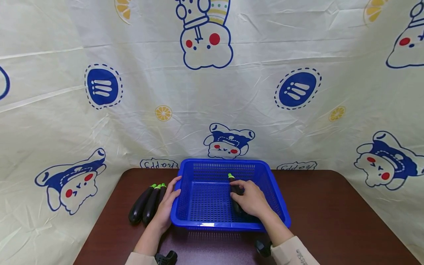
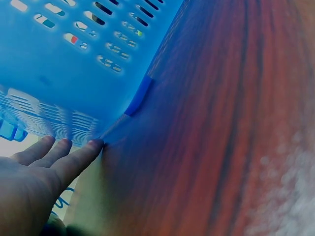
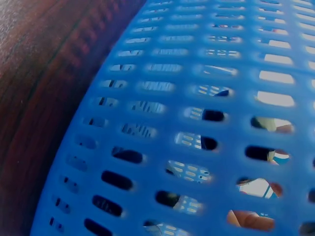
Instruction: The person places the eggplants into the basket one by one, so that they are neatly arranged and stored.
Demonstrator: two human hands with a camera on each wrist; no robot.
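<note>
A blue slotted plastic basket (image 1: 212, 224) stands on the table. My left hand (image 1: 166, 206) holds its left rim, with thumb and a finger on the rim. In the left wrist view several fingers (image 2: 74, 160) lie against the outer wall. Inside the basket, toward its right side, my right hand (image 1: 251, 198) grips a dark eggplant (image 1: 237, 189) with a green stem end pointing away. The hand covers part of that eggplant. Through the slots of the basket wall (image 3: 236, 128), the right wrist view shows only bits of dark skin and a finger.
Left of the basket, three eggplants lie side by side: an outer eggplant (image 1: 140, 206), a middle eggplant (image 1: 151, 204) and an inner eggplant (image 1: 162, 192) partly behind my left hand. The brown table (image 1: 318, 209) extends right. A printed cloth (image 1: 251, 103) hangs behind it.
</note>
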